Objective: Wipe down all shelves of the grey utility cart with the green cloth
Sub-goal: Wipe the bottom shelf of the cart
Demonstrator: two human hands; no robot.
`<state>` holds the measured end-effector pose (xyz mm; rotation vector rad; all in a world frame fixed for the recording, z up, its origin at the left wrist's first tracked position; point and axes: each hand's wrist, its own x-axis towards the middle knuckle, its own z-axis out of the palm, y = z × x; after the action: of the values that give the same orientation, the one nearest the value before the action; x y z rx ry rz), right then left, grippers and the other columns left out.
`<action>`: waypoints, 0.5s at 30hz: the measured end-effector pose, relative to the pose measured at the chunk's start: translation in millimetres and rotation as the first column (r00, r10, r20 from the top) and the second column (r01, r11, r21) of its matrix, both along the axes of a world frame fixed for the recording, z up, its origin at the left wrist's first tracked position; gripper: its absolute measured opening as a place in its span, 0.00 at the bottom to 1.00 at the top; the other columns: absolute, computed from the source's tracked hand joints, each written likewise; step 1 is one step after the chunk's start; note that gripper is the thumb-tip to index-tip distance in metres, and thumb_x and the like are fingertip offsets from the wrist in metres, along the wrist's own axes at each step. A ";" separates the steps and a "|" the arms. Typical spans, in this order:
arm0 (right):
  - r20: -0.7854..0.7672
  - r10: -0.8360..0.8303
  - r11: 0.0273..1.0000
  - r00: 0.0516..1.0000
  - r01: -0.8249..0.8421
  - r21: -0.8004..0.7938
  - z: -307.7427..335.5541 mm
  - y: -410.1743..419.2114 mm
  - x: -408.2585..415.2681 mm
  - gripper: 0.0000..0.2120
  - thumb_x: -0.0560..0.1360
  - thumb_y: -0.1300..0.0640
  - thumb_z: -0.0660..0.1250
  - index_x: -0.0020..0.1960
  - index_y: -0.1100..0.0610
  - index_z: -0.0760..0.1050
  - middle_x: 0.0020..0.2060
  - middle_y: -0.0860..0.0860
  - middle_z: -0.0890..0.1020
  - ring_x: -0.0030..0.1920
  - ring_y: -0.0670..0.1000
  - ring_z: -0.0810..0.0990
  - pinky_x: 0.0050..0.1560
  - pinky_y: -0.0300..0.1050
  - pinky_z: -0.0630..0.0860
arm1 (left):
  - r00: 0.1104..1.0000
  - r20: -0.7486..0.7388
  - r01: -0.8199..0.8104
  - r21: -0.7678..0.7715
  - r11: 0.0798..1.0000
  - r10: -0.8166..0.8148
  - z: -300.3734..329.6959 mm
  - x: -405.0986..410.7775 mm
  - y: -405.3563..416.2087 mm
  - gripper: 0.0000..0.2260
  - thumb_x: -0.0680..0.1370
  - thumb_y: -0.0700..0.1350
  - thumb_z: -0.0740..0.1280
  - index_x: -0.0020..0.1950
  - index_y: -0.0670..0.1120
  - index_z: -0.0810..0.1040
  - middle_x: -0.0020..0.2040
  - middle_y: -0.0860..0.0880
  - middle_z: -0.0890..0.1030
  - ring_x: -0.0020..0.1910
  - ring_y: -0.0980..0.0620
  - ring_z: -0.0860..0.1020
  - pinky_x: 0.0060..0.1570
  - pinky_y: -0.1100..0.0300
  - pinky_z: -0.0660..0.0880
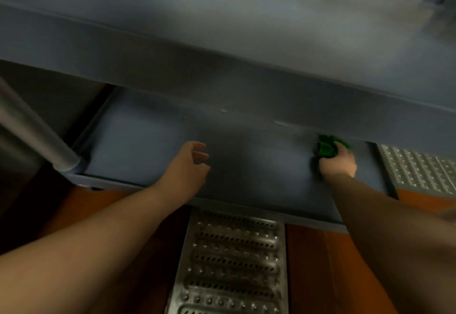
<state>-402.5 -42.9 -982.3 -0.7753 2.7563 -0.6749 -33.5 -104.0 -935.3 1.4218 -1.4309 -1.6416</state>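
Two hands over lower grey plastic cart shelf [148, 141] | right hand [338, 162] grips bunched green cloth [327, 147] near back-right corner, wiping | left hand [190, 165] loosely curled, empty, hovering mid-shelf for balance

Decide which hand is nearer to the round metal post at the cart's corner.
Left. The left hand hovers over the lower shelf, right of the metal post; the right hand, gripping the green cloth, is farther right.

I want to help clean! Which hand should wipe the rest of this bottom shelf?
Probably the right hand: it already grips the green cloth, pressed on the lower shelf near its right end. The left hand hangs loosely curled over the shelf, holding nothing.
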 end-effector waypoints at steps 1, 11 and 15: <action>0.005 0.038 0.999 0.999 -0.038 -0.008 -1.8 -13.2 15.9 0.30 0.71 0.61 0.68 0.73 0.55 0.68 0.71 0.60 0.69 0.69 0.65 0.68 0.71 0.52 0.64 | 1.000 -0.005 -0.005 0.002 1.000 0.005 -0.1 9.4 -2.0 0.17 0.77 0.30 0.60 0.62 0.48 0.68 0.60 0.44 0.74 0.57 0.38 0.77 0.52 0.44 0.77; 0.024 0.439 0.897 0.898 -0.438 -0.057 -10.3 -128.1 227.5 0.33 0.71 0.59 0.68 0.75 0.49 0.66 0.74 0.54 0.65 0.70 0.61 0.66 0.72 0.52 0.64 | 0.996 0.012 -0.086 0.019 0.996 0.086 -3.6 114.4 -23.1 0.19 0.77 0.34 0.62 0.62 0.53 0.67 0.57 0.51 0.75 0.54 0.48 0.79 0.52 0.47 0.79; 0.074 0.583 0.811 0.809 -0.573 -0.117 -13.4 -163.1 304.8 0.35 0.70 0.62 0.67 0.75 0.46 0.65 0.76 0.51 0.63 0.73 0.59 0.62 0.73 0.55 0.64 | 0.988 0.021 -0.156 0.019 0.988 0.155 -2.2 151.5 -22.5 0.19 0.76 0.34 0.62 0.61 0.54 0.68 0.57 0.49 0.76 0.54 0.47 0.79 0.54 0.44 0.79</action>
<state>-97.7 -205.9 -995.7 -1.4664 2.2075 -0.6755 118.1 -126.5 -937.4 1.5240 -1.2820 -1.5531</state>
